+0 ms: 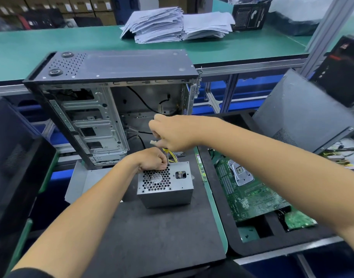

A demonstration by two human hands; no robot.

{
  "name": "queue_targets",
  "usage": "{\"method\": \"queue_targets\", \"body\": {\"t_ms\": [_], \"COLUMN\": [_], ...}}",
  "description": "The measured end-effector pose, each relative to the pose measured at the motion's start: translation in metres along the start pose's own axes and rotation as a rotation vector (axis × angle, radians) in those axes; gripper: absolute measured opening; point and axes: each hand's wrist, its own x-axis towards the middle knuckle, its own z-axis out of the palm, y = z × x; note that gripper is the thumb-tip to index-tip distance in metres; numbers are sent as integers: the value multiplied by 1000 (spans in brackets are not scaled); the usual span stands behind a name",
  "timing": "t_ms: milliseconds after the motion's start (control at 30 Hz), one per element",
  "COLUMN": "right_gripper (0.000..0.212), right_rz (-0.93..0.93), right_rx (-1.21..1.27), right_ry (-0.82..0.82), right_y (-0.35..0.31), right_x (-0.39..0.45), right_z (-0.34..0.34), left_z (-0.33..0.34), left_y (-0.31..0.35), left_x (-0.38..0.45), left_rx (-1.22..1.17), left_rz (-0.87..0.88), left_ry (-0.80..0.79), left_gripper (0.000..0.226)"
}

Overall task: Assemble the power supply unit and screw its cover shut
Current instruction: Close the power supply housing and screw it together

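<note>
A grey metal power supply unit stands on a black foam mat, its honeycomb fan grille facing up. Yellow and black wires come out of its far edge. My left hand rests on the far left corner of the grille with its fingers curled around the tip of a screwdriver. My right hand is above it, closed on the yellow screwdriver, which points down at that corner. The screw itself is hidden by my fingers.
An open computer case stands just behind the unit. A green motherboard lies in a foam tray at the right. Dark case panels lean at the far left and far right. Paper stacks sit on the green bench behind.
</note>
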Motion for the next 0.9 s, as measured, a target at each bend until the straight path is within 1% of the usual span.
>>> {"method": "queue_targets", "body": {"t_ms": [33, 67, 133, 200, 267, 300, 333, 367, 433, 467, 500, 600, 667, 733, 767, 800, 867, 900], "right_gripper": [4, 7, 6, 20, 31, 34, 33, 27, 4, 13, 17, 6, 26, 36, 36, 31, 11, 10], "right_rz": [-52, -85, -67, 19, 105, 115, 112, 82, 9, -25, -44, 12, 97, 115, 96, 58, -30, -57], "right_rx": [53, 66, 13, -89, -185, -196, -172, -108, 38, 66, 54, -34, -143, -246, -267, -254, -161, -132], "right_ry": [-46, -51, 40, 134, 173, 166, 117, 58, -66, -83, -74, 96, 164, 182, 141, 78, -46, -77], "right_y": [2, 3, 3, 1, 3, 5, 7, 8, 10, 9, 7, 0, -2, -3, -2, -1, 1, 2], "right_x": [-1, -1, 1, 2, 3, 4, 4, 3, 0, -1, -1, 2, 5, 7, 7, 6, 6, 6], "right_z": [-2, -3, 0, 4, 7, 6, 4, 2, -4, -6, -6, 0, 5, 6, 4, 1, -3, -5], "left_z": [0, 1, 2, 3, 3, 2, 2, 1, 1, 1, 1, 1, 1, 1, 0, 0, 1, 1], "left_y": [0, -1, -1, 1, 4, 5, 7, 8, 9, 8, 9, 9, 9, 11, 11, 11, 11, 11], "left_x": [0, 1, 0, 0, -1, -2, -2, -4, -6, -6, -7, -7, -7, -8, -8, -8, -9, -8], "left_rx": [-17, -31, -55, -87, -100, -107, -109, -104, -92, -93, -92, -76, -72, -53, -34, -14, -13, -22], "left_rz": [4, 7, 3, -12, -24, -24, -22, -18, -12, -16, -19, -25, -20, -8, -4, -1, 1, -2], "left_ry": [5, 11, 16, 19, 23, 26, 27, 27, 29, 31, 30, 29, 33, 32, 30, 28, 32, 35], "left_gripper": [30, 33, 36, 34, 29, 27, 28, 29, 30, 29, 27, 24, 24, 24, 23, 22, 22, 22]}}
